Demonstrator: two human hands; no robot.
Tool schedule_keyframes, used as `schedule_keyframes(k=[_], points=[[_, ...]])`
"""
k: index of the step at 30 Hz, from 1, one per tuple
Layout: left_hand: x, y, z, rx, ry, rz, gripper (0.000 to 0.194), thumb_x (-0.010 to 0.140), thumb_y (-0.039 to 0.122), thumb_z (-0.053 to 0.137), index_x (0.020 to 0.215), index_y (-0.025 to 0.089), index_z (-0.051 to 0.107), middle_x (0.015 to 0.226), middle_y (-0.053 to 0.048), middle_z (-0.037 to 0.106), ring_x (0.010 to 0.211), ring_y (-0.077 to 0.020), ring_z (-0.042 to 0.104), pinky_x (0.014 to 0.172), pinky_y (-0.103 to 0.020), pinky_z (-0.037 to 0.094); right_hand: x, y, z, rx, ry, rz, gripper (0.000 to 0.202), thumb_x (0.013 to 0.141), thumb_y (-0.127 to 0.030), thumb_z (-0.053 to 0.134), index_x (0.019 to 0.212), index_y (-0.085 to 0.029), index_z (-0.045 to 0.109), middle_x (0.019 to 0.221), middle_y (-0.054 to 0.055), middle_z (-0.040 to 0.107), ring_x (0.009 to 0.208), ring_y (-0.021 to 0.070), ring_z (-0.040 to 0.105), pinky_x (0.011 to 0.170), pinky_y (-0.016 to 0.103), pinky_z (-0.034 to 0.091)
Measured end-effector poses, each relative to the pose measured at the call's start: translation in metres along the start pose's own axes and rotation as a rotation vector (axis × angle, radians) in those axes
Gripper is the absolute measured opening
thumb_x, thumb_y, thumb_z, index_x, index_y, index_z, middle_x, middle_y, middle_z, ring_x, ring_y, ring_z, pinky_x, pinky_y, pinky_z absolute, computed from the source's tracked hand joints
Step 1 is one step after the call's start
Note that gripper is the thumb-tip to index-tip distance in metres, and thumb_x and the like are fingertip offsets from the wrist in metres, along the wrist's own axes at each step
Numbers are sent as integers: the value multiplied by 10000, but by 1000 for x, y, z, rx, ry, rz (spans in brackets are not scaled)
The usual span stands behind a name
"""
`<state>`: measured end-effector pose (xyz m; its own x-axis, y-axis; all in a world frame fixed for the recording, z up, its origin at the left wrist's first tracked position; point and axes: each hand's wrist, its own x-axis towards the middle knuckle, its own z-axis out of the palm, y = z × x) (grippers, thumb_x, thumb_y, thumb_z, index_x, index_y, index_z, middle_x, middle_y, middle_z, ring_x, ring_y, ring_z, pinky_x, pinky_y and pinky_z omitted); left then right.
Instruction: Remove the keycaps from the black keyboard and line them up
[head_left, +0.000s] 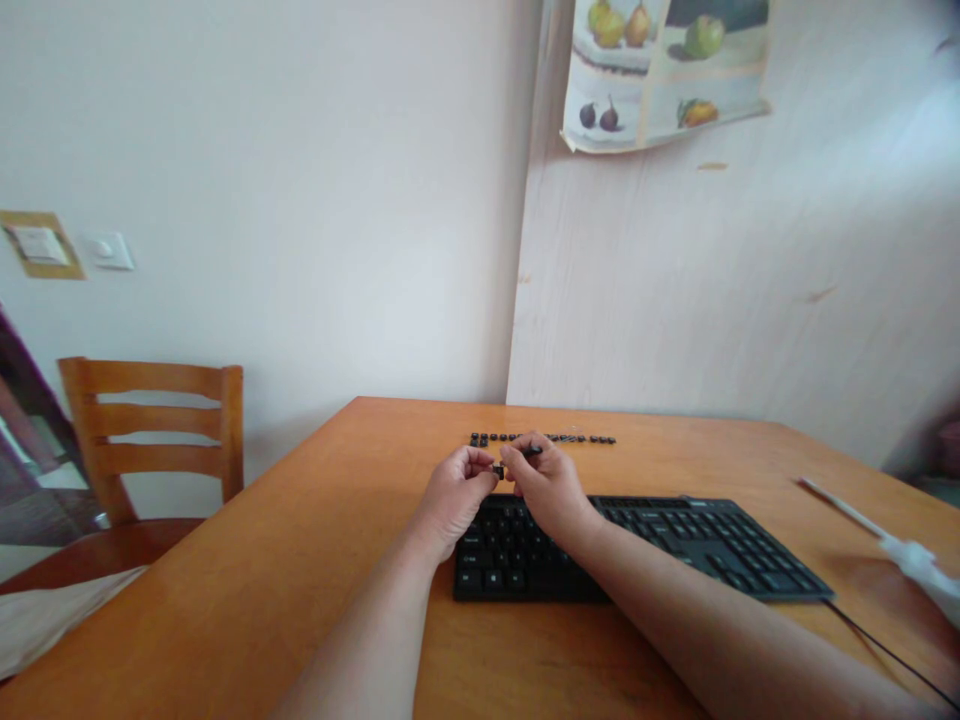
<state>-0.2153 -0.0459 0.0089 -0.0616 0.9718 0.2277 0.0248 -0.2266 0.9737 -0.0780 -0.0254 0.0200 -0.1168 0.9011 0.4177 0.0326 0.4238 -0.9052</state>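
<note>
A small black keycap (498,472) is pinched between the thumb and fingers of my left hand (459,492), over the far left part of a black keyboard (555,583). My right hand (551,490) is closed around a thin black tool (532,451), whose exact kind I cannot make out. Its fingertips come close to the keycap; whether they touch it is unclear. Beyond my hands, loose black keycaps (581,439) lie in a row on the table, partly hidden by my right hand.
The wooden table (337,560) meets the wall at the back. A cable (885,640) leaves the keyboard's right side. Near the right edge lies a white stick-like object (847,508) with a pale wrapped end. A wooden chair (157,410) stands at the left.
</note>
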Motion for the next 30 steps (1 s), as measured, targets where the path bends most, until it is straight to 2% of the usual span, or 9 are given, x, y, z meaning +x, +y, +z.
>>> schedule_keyframes(k=[2, 7, 9, 13, 17, 22, 30], points=[[0, 0, 0, 4, 17, -12, 221, 707, 221, 656, 907, 162, 585, 791, -10, 630, 742, -136, 577, 683, -246, 417, 0, -3, 0, 38, -3, -4, 345, 798, -508, 621, 839, -167, 602, 621, -18, 569, 506, 100, 485, 484, 230, 383], [0, 0, -2, 33, 53, -31, 284, 720, 233, 645, 986, 156, 579, 822, -22, 633, 767, -145, 579, 703, -261, 415, 2, -8, -3, 47, -17, 1, 444, 846, -523, 547, 1132, -191, 624, 842, 41, 653, 650, 143, 617, 505, 236, 424], [0, 0, -3, 25, 57, -37, 293, 724, 225, 637, 1001, 154, 576, 828, -24, 635, 776, -147, 584, 715, -265, 415, 4, -7, -7, -58, -44, -50, 379, 873, -480, 524, 1094, -195, 642, 856, 42, 664, 690, 150, 626, 566, 254, 452], [2, -2, -5, -8, 57, -32, 311, 723, 212, 637, 1022, 158, 569, 840, -23, 641, 818, -155, 600, 766, -275, 423, 8, -7, -20, -448, -131, -262, 183, 858, -334, 567, 939, -200, 663, 839, 30, 661, 774, 161, 599, 710, 284, 454], [2, -2, -6, -20, 65, -14, 310, 720, 212, 646, 1019, 166, 574, 839, -16, 640, 821, -151, 601, 780, -275, 427, 8, -12, -28, -735, -237, -370, 211, 834, -265, 599, 1034, -216, 645, 967, 46, 640, 840, 170, 586, 750, 285, 442], [1, 0, -5, -31, 48, -5, 308, 726, 201, 642, 1021, 164, 564, 848, -20, 645, 824, -148, 600, 782, -272, 427, 4, -18, -28, -906, -282, -429, 211, 850, -290, 610, 1049, -224, 638, 985, 57, 613, 869, 179, 574, 746, 282, 436], [1, 2, -4, -44, 37, -8, 318, 718, 187, 646, 1021, 161, 552, 846, -24, 646, 815, -150, 603, 779, -277, 432, 4, -19, -26, -1000, -287, -510, 137, 870, -276, 592, 982, -229, 656, 945, 60, 603, 941, 196, 557, 820, 308, 433]])
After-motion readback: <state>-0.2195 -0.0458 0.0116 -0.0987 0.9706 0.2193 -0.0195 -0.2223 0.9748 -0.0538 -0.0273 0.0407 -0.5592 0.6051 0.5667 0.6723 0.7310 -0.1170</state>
